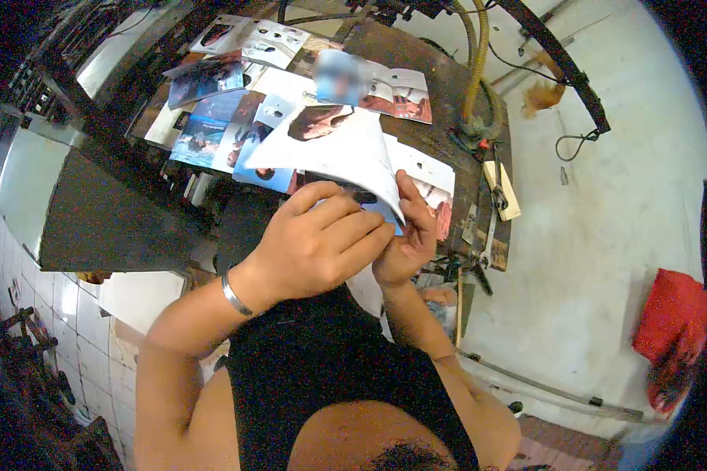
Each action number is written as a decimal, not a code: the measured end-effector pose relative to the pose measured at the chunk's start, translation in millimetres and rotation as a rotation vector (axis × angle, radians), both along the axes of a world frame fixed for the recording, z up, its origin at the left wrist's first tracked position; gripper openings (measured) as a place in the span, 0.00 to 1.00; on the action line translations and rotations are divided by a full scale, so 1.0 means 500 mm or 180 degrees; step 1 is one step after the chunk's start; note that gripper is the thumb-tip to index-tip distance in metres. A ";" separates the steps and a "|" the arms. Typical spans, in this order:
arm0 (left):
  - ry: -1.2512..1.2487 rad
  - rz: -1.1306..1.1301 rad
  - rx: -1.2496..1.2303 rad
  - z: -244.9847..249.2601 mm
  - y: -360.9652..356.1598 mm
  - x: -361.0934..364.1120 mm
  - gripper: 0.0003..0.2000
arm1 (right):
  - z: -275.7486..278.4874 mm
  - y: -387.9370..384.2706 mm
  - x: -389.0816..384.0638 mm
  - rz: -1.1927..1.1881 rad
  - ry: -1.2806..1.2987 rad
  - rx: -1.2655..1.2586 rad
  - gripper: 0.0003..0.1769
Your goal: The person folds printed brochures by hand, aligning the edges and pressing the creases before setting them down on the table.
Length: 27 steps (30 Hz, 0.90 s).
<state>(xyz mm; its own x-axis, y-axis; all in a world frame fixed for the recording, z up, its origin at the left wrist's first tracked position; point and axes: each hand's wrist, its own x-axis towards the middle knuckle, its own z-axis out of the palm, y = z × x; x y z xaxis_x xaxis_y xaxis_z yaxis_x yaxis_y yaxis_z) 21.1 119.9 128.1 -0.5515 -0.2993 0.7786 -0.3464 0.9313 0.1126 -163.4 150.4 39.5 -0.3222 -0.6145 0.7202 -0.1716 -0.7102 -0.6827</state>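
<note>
A white printed booklet (pixel 346 145) with a dark picture is raised and bent above the bench. My left hand (pixel 318 239), with a silver bracelet on its wrist, has its fingers curled at the lower edge of the booklet, its fingertips close to my right hand. My right hand (pixel 408 235) holds the lower right corner, fingers bent around it. Part of a blue page shows between the hands. Behind lie several printed booklets and sheets, among them a blue one (pixel 204 133) and a dark-blue one (pixel 206 78).
The dark workbench (pixel 448 78) carries a wrench (pixel 491 228) and a pale wooden strip (pixel 504 192) at its right edge. A yellow hose (pixel 477 71) hangs behind. A dark panel (pixel 110 216) stands at left, and a red cloth (pixel 672 318) lies at far right.
</note>
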 end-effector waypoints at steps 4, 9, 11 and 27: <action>0.0096 -0.0004 0.0042 0.010 0.009 -0.003 0.15 | 0.020 0.007 -0.005 -0.0072 0.0265 -0.0053 0.14; 0.0029 0.0031 0.0033 0.024 0.013 0.001 0.15 | 0.020 0.004 0.005 0.0043 -0.0053 -0.0139 0.13; 0.0009 0.0041 0.0015 0.028 0.013 0.002 0.14 | 0.022 0.010 -0.001 -0.0062 0.0100 -0.0073 0.14; -0.0039 0.0092 0.0054 0.028 0.016 -0.003 0.15 | 0.013 0.020 0.001 0.0196 -0.0228 -0.0019 0.14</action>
